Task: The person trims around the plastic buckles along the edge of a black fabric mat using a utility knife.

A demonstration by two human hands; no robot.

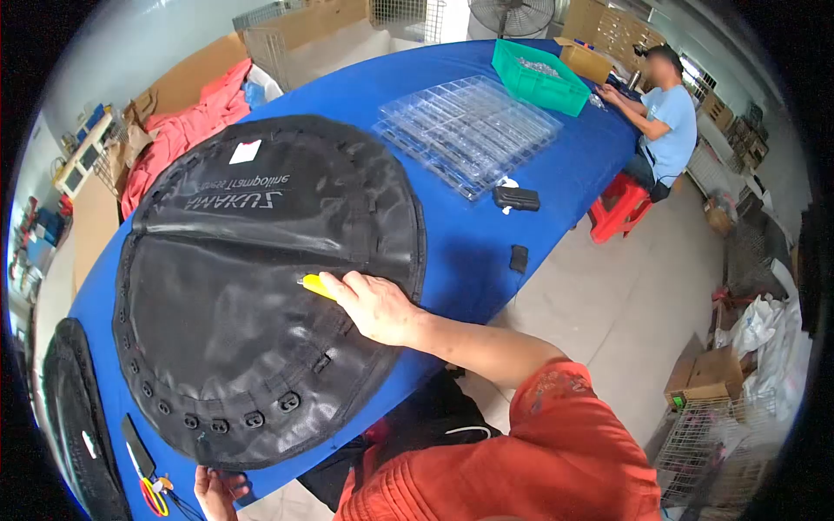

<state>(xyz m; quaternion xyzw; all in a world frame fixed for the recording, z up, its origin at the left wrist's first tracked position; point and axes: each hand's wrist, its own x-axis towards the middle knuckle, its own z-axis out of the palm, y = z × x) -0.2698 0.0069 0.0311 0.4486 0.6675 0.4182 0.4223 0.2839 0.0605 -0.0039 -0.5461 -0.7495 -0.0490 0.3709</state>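
A round black trampoline mat with printed lettering, a white label and black fittings along its rim lies on the blue table cover. My right hand is closed around a yellow tool, its metal tip over the mat's right half. At the mat's near edge, lower left, is my left hand, its fingers partly under the rim; whether they pinch it is unclear. Scissors with red and yellow handles lie left of that hand.
Clear plastic compartment trays and a green bin stand at the back. A black case lies near the right edge. Another person sits at the far right. A folded black mat lies far left.
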